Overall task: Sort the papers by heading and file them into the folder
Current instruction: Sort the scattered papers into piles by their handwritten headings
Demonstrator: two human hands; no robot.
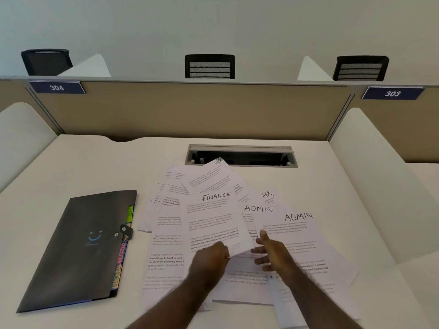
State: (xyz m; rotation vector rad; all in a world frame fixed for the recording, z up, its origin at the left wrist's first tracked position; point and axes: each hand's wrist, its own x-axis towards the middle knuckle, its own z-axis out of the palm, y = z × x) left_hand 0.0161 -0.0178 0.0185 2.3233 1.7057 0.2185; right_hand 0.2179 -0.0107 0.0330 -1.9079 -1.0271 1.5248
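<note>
Several white printed papers lie fanned across the desk [237, 148] middle. My left hand [211, 257] grips the lower edge of the sheet headed FINANCE [213, 217], which is lifted a little above the pile. My right hand [273, 252] lies with fingers spread on a sheet headed ADMIN [299, 233]. A second ADMIN sheet [257, 208] and two HR sheets [268, 194] [213, 174] show among the pile. The black folder [78, 248] lies shut on the left, coloured tabs along its right edge.
A cable tray slot [241, 155] opens in the desk behind the papers. A tan partition [190, 108] closes the back, with white side dividers left and right. Three black chairs stand beyond it.
</note>
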